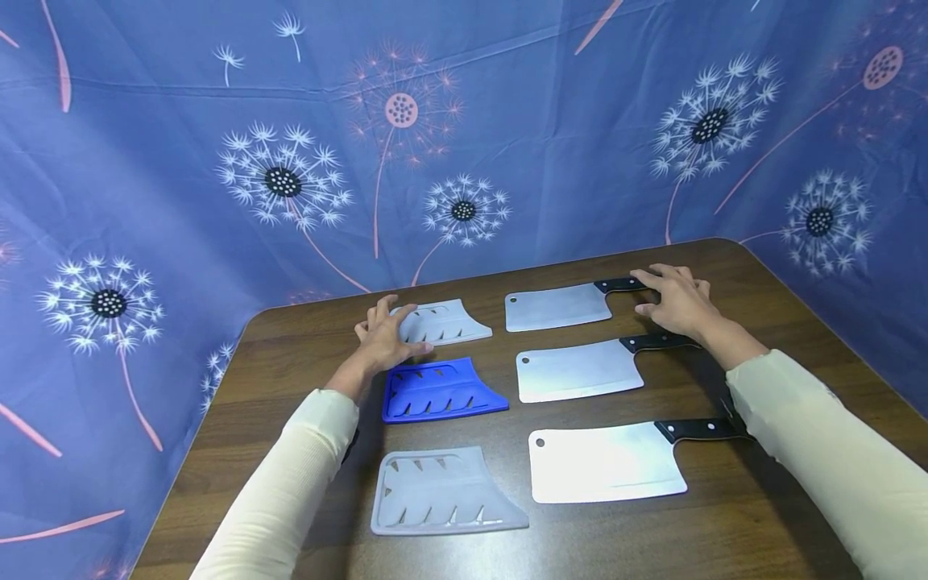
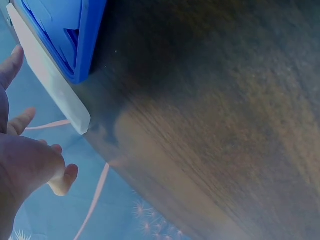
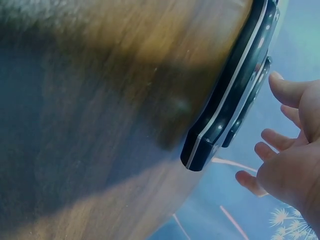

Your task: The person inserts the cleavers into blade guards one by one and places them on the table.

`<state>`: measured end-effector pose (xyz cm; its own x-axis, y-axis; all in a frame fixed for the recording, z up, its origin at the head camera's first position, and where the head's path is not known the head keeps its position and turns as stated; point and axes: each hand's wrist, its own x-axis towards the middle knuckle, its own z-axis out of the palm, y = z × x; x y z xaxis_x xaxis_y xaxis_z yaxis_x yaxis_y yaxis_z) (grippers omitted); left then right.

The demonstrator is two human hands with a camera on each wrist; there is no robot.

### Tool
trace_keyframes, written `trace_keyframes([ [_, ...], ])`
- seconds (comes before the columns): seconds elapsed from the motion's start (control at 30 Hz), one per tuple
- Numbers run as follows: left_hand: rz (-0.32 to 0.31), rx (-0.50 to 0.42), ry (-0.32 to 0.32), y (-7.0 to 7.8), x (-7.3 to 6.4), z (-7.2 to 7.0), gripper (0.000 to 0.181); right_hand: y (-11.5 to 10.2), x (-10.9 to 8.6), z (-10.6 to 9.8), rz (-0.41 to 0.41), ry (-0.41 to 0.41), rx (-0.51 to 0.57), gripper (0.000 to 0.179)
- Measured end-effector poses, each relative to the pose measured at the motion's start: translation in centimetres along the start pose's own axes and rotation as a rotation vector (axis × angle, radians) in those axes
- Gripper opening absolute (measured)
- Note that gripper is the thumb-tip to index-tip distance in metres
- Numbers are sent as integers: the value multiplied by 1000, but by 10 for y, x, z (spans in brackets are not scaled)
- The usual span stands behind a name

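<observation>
My left hand [image 1: 384,337] is spread at the left end of the far whitish blade guard [image 1: 444,324], its thumb near the front edge. Whether it touches the guard is hard to tell. Just in front lies a blue blade guard [image 1: 442,393], and nearest me a translucent pale one [image 1: 445,493]. Over the handle end of the far cleaver [image 1: 558,308], my right hand [image 1: 677,300] hovers with parted fingers, and the right wrist view shows a gap to the handles. A middle cleaver [image 1: 580,372] and a near cleaver [image 1: 605,465] lie flat, black handles to the right.
The brown wooden table [image 1: 290,395] has rounded far corners. Right behind its far edge hangs a blue cloth [image 1: 551,137] with a dandelion print. Guards form a column on the left, cleavers one on the right. My right forearm [image 1: 819,435] passes over the table's right side.
</observation>
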<state>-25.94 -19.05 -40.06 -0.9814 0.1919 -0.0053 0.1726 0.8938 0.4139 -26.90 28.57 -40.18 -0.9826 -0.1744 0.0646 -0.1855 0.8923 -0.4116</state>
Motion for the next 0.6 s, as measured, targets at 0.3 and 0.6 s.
trace_keyframes([
  [0.3,-45,-12,7,-9,6,3,82,5,6,2,11,10,9,67],
  [0.6,-58,-6,-24,-12,11,3,89,7,11,5,28,10,3,67],
])
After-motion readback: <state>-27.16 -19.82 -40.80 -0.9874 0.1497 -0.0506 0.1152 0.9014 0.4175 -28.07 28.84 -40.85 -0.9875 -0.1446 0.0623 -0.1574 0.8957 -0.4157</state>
